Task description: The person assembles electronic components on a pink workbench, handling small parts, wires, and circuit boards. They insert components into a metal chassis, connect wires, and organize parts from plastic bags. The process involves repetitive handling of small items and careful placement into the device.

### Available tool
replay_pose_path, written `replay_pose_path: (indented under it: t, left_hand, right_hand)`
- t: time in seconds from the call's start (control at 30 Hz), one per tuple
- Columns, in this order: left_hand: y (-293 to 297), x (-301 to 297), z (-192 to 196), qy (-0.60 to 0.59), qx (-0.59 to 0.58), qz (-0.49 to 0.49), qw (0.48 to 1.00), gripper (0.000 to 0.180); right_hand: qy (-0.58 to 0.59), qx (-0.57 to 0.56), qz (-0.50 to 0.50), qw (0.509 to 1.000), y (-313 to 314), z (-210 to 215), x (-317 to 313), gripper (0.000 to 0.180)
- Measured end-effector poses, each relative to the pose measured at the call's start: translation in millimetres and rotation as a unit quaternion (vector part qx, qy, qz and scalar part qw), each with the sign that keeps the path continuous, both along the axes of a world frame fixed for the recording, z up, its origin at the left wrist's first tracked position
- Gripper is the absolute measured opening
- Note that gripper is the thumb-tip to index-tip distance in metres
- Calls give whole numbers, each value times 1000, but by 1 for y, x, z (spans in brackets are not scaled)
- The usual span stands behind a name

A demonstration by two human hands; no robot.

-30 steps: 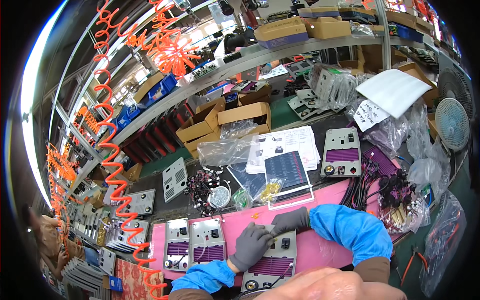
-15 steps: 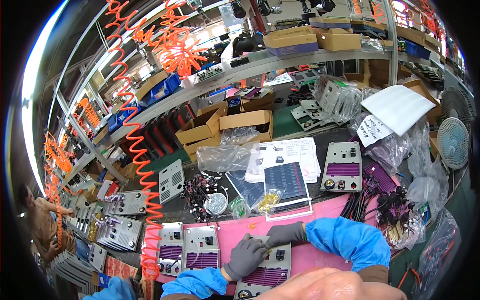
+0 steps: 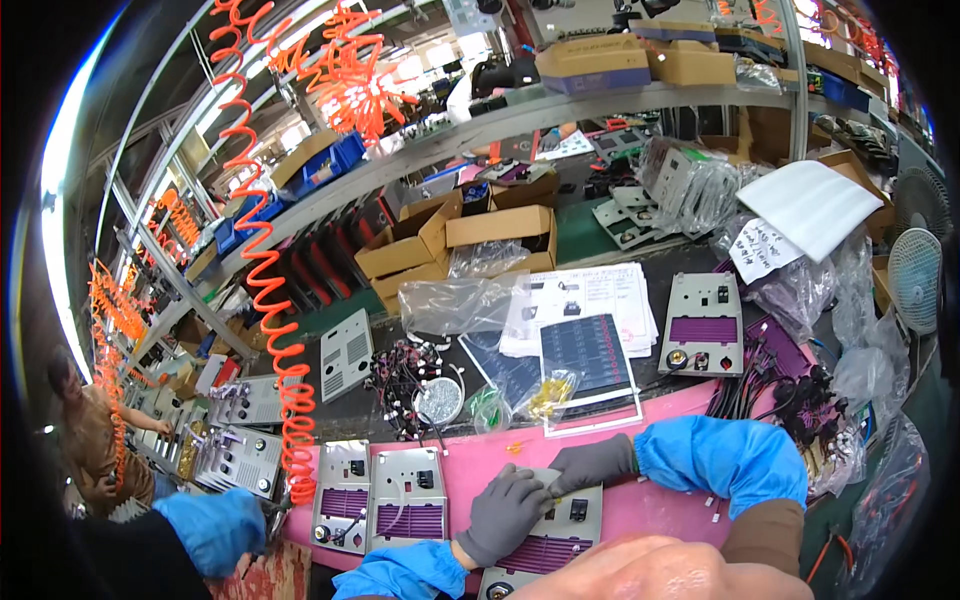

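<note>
In grey gloves and blue oversleeves, both my hands meet at the far end of a grey metal panel (image 3: 540, 554) with a purple slatted grille. My left hand (image 3: 505, 517) has its fingers bent over the panel's upper left edge. From the right, my right hand (image 3: 592, 467) presses thumb and fingers together near the left fingertips; what they pinch is hidden. A black switch sits on the panel just below the right hand. A blurred shape at the lower edge covers the panel's near right part. Two similar panels (image 3: 408, 492) (image 3: 342, 497) lie to the left on the pink mat (image 3: 462, 452).
Beyond the mat are a bundle of cables (image 3: 405, 378), a dish of small metal parts (image 3: 438, 401), a bag of yellow parts (image 3: 550, 393) and printed sheets (image 3: 600, 300). Another panel (image 3: 703, 325) and black cables (image 3: 790, 420) lie right. An orange coiled hose (image 3: 265, 290) hangs left, near a co-worker's blue sleeve (image 3: 212, 530).
The whole view has shifted slightly, with the bench things now a little further right. A co-worker's blue sleeve reaches further in at lower left. My hands keep their place on the panel.
</note>
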State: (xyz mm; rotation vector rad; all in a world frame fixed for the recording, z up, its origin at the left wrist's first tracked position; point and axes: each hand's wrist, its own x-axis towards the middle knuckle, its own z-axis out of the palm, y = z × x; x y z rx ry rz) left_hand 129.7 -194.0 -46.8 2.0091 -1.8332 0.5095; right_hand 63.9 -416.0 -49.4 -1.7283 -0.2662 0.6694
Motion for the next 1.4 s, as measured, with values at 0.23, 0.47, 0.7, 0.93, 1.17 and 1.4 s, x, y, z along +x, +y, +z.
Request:
replay_pose_path:
  t: [0.23, 0.47, 0.7, 0.93, 1.17, 1.4]
  left_hand:
    - [-2, 3, -3, 64, 3, 0, 998, 19]
    - [1, 7, -6, 84, 0, -8, 996, 18]
    - [1, 11, -8, 83, 17, -38, 996, 17]
    - [5, 8, -9, 53, -5, -28, 998, 17]
    - [5, 7, -4, 41, -13, -26, 999, 16]
    - [6, 13, -2, 59, -18, -45, 997, 16]
  right_hand:
    - [30, 26, -15, 999, -3, -10, 2, 35]
    - [81, 51, -24, 995, -1, -14, 4, 36]
    - [124, 10, -14, 992, 1, -13, 14, 34]
    - [139, -47, -41, 988, 8, 13, 13, 30]
    - [186, -46, -3, 982, 4, 19, 22, 32]
    - [81, -41, 19, 996, 3, 11, 18, 29]
